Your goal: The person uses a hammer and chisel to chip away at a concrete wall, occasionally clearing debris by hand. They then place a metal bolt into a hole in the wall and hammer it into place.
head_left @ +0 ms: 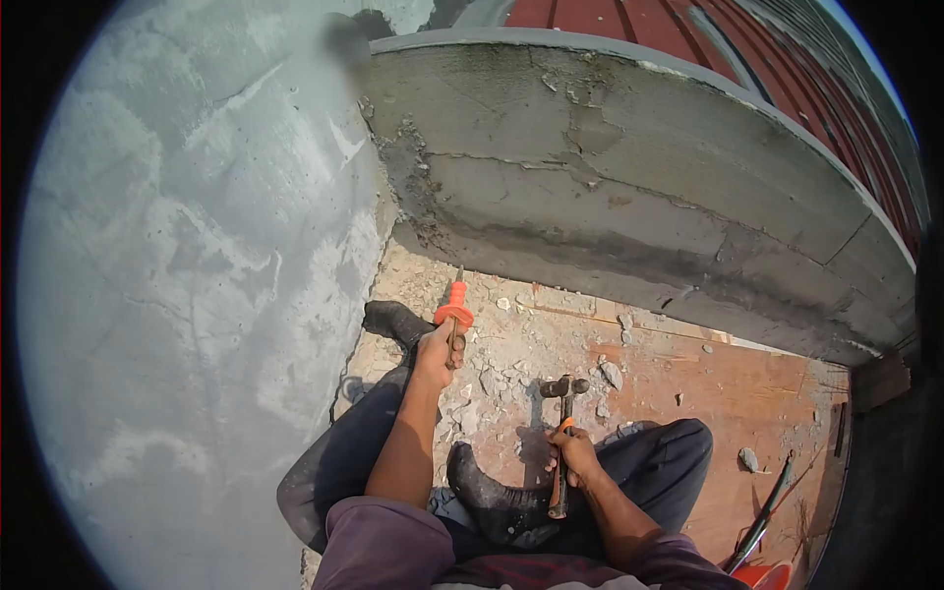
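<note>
My left hand (438, 354) is closed round a chisel (456, 300) with an orange-red grip and hand guard. The chisel's dark metal tip points away from me, toward the foot of the low wall. To the right, my right hand (573, 454) grips the handle of a hammer (564, 386), its dark head uppermost above the rubble-strewn floor. Orange shows on the handle just below the head. The two tools are apart and neither tip nor head appears to touch the wall.
A grey plastered wall (197, 295) rises on the left. Ahead runs a low concrete wall (629, 177), with a red metal roof (610, 18) beyond. Broken chips (492, 379) lie on the floor. A dark rod (762, 516) and a red container (765, 576) are at lower right.
</note>
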A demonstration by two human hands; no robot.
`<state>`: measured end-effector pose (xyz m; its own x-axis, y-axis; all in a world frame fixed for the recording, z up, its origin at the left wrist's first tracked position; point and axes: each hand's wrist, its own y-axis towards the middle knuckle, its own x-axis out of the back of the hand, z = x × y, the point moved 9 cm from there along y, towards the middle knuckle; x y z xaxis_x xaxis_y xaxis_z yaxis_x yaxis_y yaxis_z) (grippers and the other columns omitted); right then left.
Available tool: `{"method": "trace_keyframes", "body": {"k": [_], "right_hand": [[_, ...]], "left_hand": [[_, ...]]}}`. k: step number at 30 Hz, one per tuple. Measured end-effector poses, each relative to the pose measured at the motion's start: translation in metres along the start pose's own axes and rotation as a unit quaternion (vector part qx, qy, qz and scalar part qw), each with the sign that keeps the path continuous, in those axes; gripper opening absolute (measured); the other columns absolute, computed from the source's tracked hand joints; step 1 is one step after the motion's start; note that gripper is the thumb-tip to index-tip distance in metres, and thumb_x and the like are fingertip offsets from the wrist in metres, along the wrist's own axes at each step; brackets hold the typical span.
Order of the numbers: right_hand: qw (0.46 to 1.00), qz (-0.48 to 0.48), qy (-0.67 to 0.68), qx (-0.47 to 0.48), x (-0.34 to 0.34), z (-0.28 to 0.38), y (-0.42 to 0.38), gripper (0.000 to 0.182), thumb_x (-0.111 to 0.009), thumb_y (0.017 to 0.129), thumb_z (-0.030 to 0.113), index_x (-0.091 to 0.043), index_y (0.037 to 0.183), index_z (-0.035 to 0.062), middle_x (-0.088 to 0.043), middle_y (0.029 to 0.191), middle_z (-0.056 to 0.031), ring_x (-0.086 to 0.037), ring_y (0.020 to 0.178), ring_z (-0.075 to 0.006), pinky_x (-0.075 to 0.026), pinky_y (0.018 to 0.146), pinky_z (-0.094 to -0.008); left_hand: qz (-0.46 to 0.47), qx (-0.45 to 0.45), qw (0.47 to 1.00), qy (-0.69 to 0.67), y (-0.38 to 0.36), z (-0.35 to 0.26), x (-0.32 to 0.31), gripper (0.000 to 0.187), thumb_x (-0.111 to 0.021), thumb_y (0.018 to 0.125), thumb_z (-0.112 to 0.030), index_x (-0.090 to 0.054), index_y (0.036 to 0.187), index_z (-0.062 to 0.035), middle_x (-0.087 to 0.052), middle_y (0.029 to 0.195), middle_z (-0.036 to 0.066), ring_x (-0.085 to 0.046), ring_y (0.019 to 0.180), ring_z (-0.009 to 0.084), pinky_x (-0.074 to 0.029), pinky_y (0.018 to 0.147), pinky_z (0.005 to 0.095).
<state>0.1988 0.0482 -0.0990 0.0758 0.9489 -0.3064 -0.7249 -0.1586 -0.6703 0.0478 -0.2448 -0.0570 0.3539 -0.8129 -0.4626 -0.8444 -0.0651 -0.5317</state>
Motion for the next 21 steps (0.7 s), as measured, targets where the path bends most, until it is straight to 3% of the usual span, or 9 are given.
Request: {"method": "trace_keyframes", "body": {"k": [3, 7, 9, 12, 14, 17, 19, 21], "right_hand": [[0.995, 0.032, 0.077, -0.057, -0.003, -0.01, -0.003, 0.014, -0.062, 0.09, 0.01, -0.056, 0.081, 0.0019, -0.052, 0.058, -0.0056, -0.053, 0.042, -0.0205, -0.051, 0.043, -0.0379], [0.986, 0.039, 0.146, -0.064, 0.003, -0.02, 0.009, 0.012, -0.059, 0.089, 0.011, -0.058, 0.084, -0.0002, -0.055, 0.06, -0.0078, -0.056, 0.047, -0.0233, -0.053, 0.048, -0.044], [0.993, 0.004, 0.108, -0.048, 0.012, -0.017, 0.007, 0.016, -0.064, 0.087, 0.013, -0.061, 0.089, -0.0021, -0.061, 0.069, -0.0078, -0.06, 0.058, -0.0219, -0.053, 0.057, -0.0399], [0.996, -0.076, 0.043, 0.004, 0.016, -0.001, -0.001, 0.026, -0.07, 0.084, 0.017, -0.064, 0.097, -0.005, -0.066, 0.083, -0.0084, -0.062, 0.071, -0.0196, -0.049, 0.063, -0.0344], [0.994, -0.098, -0.05, 0.011, 0.011, 0.013, -0.017, 0.029, -0.069, 0.086, 0.022, -0.064, 0.095, -0.0046, -0.063, 0.076, -0.0075, -0.06, 0.058, -0.0197, -0.047, 0.052, -0.0347], [0.988, -0.098, -0.099, 0.065, 0.017, -0.007, 0.0, 0.037, -0.07, 0.087, 0.031, -0.063, 0.093, -0.0051, -0.059, 0.07, -0.0083, -0.051, 0.037, -0.0205, -0.035, 0.029, -0.0351], [0.98, -0.096, -0.176, 0.015, 0.023, -0.006, -0.003, 0.039, -0.07, 0.087, 0.033, -0.062, 0.092, -0.0048, -0.059, 0.07, -0.0089, -0.048, 0.033, -0.0208, -0.03, 0.025, -0.0352], [0.977, -0.097, -0.189, 0.004, 0.023, -0.007, -0.004, 0.038, -0.07, 0.087, 0.032, -0.062, 0.093, -0.0043, -0.06, 0.071, -0.0088, -0.052, 0.039, -0.0209, -0.034, 0.029, -0.0361]], "left_hand": [[-0.053, -0.019, 0.993, 0.101, -0.004, -0.013, 0.004, 0.028, -0.062, 0.097, -0.033, -0.061, 0.092, -0.0053, -0.053, 0.063, 0.001, -0.048, 0.047, 0.013, -0.041, 0.045, 0.0302], [-0.096, -0.052, 0.981, 0.159, -0.008, -0.03, 0.019, 0.024, -0.065, 0.092, -0.026, -0.06, 0.087, -0.0022, -0.055, 0.065, 0.005, -0.054, 0.048, 0.0163, -0.048, 0.045, 0.0321], [-0.109, -0.069, 0.973, 0.189, -0.013, -0.035, 0.027, 0.024, -0.064, 0.092, -0.024, -0.06, 0.088, -0.0017, -0.056, 0.066, 0.005, -0.055, 0.049, 0.0163, -0.048, 0.045, 0.032], [-0.087, -0.077, 0.986, 0.123, -0.015, -0.026, 0.039, 0.018, -0.062, 0.092, -0.019, -0.06, 0.09, -0.0012, -0.058, 0.069, 0.006, -0.058, 0.052, 0.0175, -0.053, 0.048, 0.0333], [-0.059, -0.092, 0.989, 0.098, -0.018, -0.023, 0.037, 0.015, -0.061, 0.092, -0.016, -0.06, 0.092, -0.0011, -0.059, 0.07, 0.007, -0.061, 0.053, 0.0183, -0.057, 0.052, 0.0351], [-0.035, -0.104, 0.99, 0.093, -0.023, -0.018, 0.034, 0.015, -0.061, 0.092, -0.016, -0.06, 0.092, -0.0012, -0.06, 0.071, 0.007, -0.062, 0.054, 0.0185, -0.058, 0.053, 0.0351], [-0.037, -0.104, 0.989, 0.103, -0.025, -0.016, 0.033, 0.014, -0.061, 0.092, -0.016, -0.06, 0.091, -0.0011, -0.061, 0.072, 0.008, -0.062, 0.055, 0.0188, -0.058, 0.054, 0.035], [-0.04, -0.103, 0.988, 0.11, -0.028, -0.015, 0.031, 0.014, -0.06, 0.092, -0.015, -0.06, 0.091, -0.001, -0.061, 0.072, 0.008, -0.063, 0.056, 0.0191, -0.058, 0.055, 0.0349]]}}
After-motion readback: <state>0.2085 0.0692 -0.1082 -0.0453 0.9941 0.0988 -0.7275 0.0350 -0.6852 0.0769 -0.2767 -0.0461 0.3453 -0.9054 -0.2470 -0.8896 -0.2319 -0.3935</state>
